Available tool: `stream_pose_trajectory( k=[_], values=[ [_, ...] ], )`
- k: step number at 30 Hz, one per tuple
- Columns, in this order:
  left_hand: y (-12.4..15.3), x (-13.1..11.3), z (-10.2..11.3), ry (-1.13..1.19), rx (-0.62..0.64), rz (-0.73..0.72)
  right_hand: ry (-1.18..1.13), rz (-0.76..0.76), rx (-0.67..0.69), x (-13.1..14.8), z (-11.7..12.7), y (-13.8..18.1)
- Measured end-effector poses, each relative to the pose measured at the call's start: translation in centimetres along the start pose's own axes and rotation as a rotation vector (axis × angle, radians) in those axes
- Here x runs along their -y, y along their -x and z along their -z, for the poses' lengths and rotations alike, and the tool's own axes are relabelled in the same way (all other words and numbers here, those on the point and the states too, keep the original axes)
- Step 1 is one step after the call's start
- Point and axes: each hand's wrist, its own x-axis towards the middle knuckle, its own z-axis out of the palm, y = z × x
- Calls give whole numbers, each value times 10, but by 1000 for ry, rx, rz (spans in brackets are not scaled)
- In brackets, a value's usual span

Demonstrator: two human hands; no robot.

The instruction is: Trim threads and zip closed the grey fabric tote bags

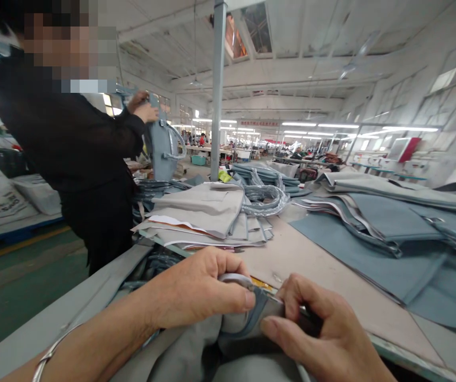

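My left hand point(207, 286) pinches the edge of a grey bag piece point(235, 339) with blue-grey trim. A curved silver metal piece point(235, 278) shows between its thumb and fingers; its kind is unclear. On the other side of that edge, my right hand point(319, 318) has its thumb and fingers closed on the same trim. The bag piece hangs in loose folds below both hands, at the near side of the table. A narrow yellow strip point(263, 285) lies just behind the edge, partly covered by my fingers.
Grey panels point(199, 207) are stacked beyond my hands on the table point(291, 254). Plastic-wrapped handles point(267, 200) lie behind them. Blue-grey bag pieces point(390, 228) cover the right side. A co-worker point(92, 143) stands at left, holding up a blue-grey bag point(164, 148). A post point(217, 90) rises behind.
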Motion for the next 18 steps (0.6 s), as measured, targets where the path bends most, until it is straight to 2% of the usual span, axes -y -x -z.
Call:
stream_pose_trajectory(
  k=[2, 6, 13, 18],
  values=[
    [0, 2, 1, 29, -12, -27, -18, -43, 22, 4, 0, -5],
    [-2, 11, 6, 72, -32, -73, -68, -27, 67, 3, -6, -19],
    [-14, 36, 18, 141, -147, -90, -261, -74, 149, -33, -29, -42],
    [-19, 45, 25, 197, -202, -107, -354, -95, 172, -42, -38, -54]
  ],
)
